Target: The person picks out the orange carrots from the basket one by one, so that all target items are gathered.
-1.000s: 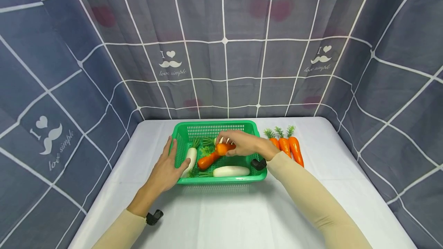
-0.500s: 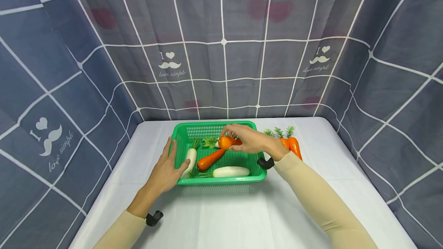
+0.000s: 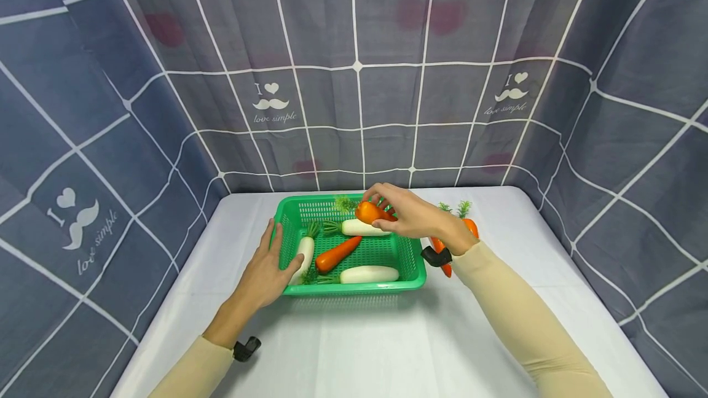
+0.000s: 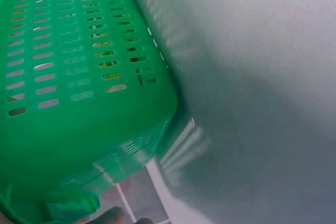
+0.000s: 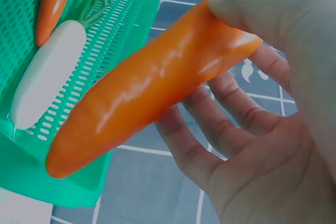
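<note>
Nearest to us, the table (image 3: 354, 349) stretches out under a white cover, and here's the left hand (image 3: 265, 272), fingers spread wide along the left wall of the green basket (image 3: 354, 288), thumb over its rim, apparently to steady it. The basket sits toward the table's far edge, its long side facing the person, so everything inside seems within easy reach.

Inside, the near radish (image 3: 369, 274) lies along the front wall; the side radish (image 3: 304, 257) stands lengthwise against the left one. Between them and the back, the basket carrot (image 3: 336, 255) rests at a slant, and the far radish (image 3: 370, 227) lies behind.

And look up there! The right hand (image 3: 406, 210) has the held carrot (image 3: 367, 212) pinched, thumb one side, fingers the other, raised off the basket floor by its leafy end, presumably leaving the body free.

Over toward the table's far right corner, loose carrots (image 3: 471, 226) lie partly behind the forearm; I can't count them. Beyond hangs a checked curtain (image 3: 359, 29).
</note>
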Demonstrator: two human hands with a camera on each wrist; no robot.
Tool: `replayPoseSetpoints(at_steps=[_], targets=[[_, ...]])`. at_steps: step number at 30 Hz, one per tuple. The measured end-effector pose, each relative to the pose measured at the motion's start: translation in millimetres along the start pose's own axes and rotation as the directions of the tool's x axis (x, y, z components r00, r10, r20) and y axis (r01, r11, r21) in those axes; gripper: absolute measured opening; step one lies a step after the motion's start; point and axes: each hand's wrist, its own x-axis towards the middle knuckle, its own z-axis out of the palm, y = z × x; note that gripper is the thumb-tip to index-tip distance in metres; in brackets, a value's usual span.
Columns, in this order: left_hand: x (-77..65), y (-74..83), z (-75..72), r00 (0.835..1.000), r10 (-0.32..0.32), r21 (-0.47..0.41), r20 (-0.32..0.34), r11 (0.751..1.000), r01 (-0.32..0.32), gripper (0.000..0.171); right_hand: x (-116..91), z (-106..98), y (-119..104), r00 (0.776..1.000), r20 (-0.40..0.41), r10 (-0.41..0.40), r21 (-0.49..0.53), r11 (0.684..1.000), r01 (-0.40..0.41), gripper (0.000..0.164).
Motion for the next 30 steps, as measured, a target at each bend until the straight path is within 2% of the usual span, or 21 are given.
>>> replayPoseSetpoints(at_steps=[6,15,23,30], targets=[[-0.5,-0.1,-0.7,1.000,-0.009,-0.004,0.006,1.000,0.009,0.102,-8.8,-6.4,2.8,0.998,-0.032,0.057,0.009,0.998,-0.057,0.051],[-1.0,0.6,-1.2,1.000,-0.001,-0.015,0.001,1.000,0.001,0.102,-30.0,-19.3,22.5,0.986,-0.083,0.145,0.022,0.989,-0.143,0.051],[-0.7,-0.3,0.5,1.000,0.005,-0.007,-0.002,1.000,-0.005,0.102,-55.5,-29.4,44.7,0.958,-0.131,0.255,0.024,0.967,-0.254,0.048],[0.3,-1.0,0.3,1.000,0.008,-0.015,-0.005,1.000,-0.008,0.101,-77.6,-35.8,69.0,0.937,-0.163,0.309,0.002,0.950,-0.313,0.049]])
